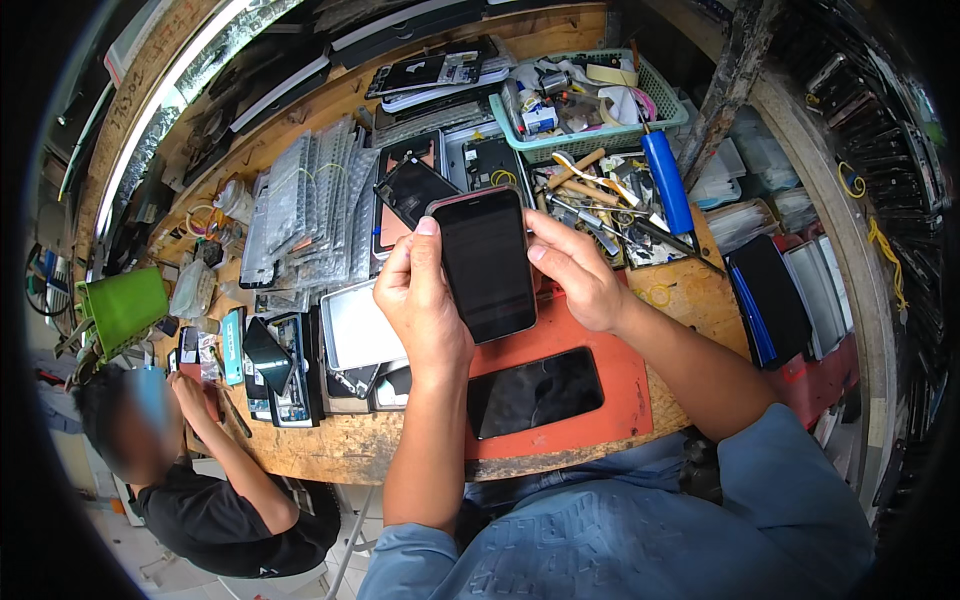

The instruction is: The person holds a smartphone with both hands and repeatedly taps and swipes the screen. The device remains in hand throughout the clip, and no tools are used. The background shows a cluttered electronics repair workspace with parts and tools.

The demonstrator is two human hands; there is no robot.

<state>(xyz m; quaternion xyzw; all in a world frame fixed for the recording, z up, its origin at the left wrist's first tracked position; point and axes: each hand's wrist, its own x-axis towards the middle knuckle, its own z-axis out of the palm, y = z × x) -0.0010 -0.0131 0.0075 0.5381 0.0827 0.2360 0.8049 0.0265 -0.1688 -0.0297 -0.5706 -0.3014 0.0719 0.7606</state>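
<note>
A black smartphone (487, 265) with a dark screen is held upright above the bench in front of me. My left hand (428, 295) wraps round its left side, the thumb resting on the upper left edge. At the phone's upper right edge is my right hand (585, 270), thumb and fingers touching or very close to the rim; the exact contact is hard to make out. Below, a second black phone (536, 393) lies face up on an orange-red mat (625, 405).
A green basket (597, 145) of mixed supplies stands at the back, with a tool tray and a blue cylinder-bodied tool (667, 180) nearby. Bubble-wrapped packs (300, 200) and opened tablets crowd the left. Another person (215, 500) works at the bench's left end.
</note>
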